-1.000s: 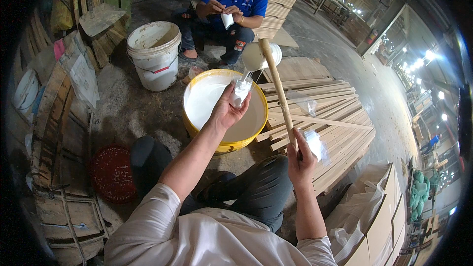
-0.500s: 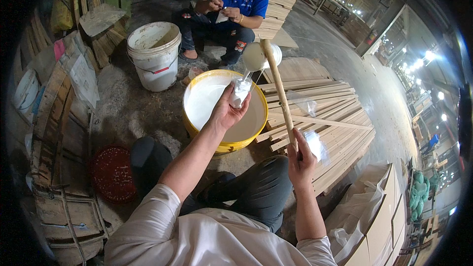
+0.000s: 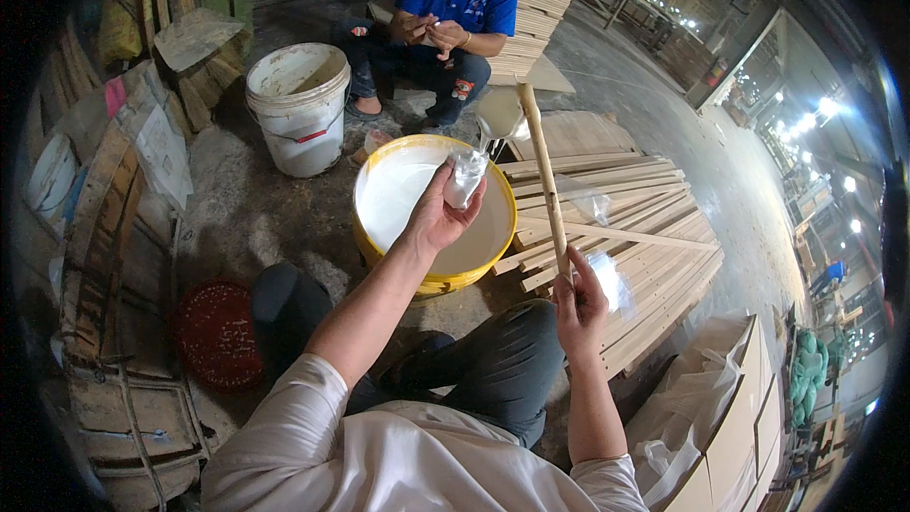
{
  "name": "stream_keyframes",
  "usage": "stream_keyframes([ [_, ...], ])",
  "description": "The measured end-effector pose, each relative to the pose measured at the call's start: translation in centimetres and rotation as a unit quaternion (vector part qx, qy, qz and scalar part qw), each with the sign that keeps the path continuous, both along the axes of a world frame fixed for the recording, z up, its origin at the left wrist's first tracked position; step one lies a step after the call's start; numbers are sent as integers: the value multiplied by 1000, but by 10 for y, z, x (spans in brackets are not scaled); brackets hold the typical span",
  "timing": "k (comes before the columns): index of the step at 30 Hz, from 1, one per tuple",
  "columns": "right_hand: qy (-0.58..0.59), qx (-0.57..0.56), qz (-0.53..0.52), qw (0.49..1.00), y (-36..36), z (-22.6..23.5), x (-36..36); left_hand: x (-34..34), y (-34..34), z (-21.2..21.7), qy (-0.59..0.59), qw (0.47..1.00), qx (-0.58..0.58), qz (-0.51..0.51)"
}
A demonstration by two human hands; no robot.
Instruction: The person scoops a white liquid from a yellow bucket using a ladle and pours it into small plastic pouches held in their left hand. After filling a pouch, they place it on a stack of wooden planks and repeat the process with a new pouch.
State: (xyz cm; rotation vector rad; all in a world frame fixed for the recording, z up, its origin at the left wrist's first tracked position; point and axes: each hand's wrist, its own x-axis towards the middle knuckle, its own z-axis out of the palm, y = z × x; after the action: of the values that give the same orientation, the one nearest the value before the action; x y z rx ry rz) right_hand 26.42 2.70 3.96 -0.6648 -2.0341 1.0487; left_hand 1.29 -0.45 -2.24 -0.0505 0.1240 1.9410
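Observation:
My left hand is closed round a small clear plastic bag bulging with white liquid, above a wide yellow-rimmed tub. More white liquid lies in the tub. In my right hand is the lower end of the wooden stick handle of a ladle. The ladle's whitish cup, at the far end, is tilted over the bag, and a thin white stream runs from it to the bag's mouth.
Across from me sits a person in a blue shirt, hands together. A white bucket stands left of the tub, a red round lid-like thing beside my left knee. Wooden slats are stacked at right, near cardboard boxes.
The ladle's cup has dropped slightly closer to the bag and tipped further. The bag looks fuller and rounder. Opposite, the other person's hands have shifted a little.

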Motion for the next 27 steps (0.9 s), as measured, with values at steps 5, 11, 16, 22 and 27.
stream_keyframes([
  [5,9,-15,13,1000,2,-3,0,-1,0,1,12,1000,-12,3],
  [11,16,-22,18,999,3,-4,-1,-1,1,1,2,1000,-6,-2],
  [16,14,-21,18,1000,2,-2,-2,-1,0,1,-4,1000,2,-5],
  [22,1,-30,11,1000,3,-6,-2,0,-1,2,5,1000,-5,10],
  [27,-7,-22,13,1000,1,-9,-1,0,-2,3,13,1000,6,17],
])
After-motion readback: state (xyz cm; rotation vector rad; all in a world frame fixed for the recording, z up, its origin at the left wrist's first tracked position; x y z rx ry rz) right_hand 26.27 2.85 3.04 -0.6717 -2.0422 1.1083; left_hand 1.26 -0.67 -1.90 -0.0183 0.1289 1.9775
